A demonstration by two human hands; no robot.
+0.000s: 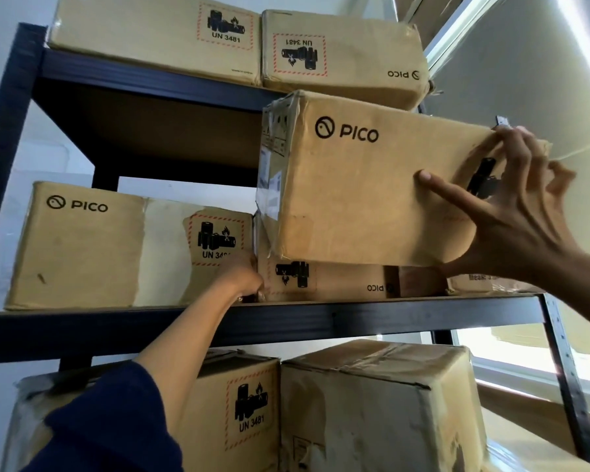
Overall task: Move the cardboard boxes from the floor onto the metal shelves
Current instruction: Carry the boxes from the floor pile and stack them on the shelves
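Cardboard box [372,185] sits tilted atop a lower box [327,281] on the middle metal shelf [321,318], long axis left-right. Right hand [511,212] spread flat on its right end; left hand [244,277] reaches beneath its left corner, grip hidden.

— Box count, go!
— Seven cardboard boxes: two on the top shelf [150,78], three on the middle shelf [321,318], one of those stacked on another, and two below.
— Hands?
— Two in shot, a left hand [244,279] and a right hand [511,212].
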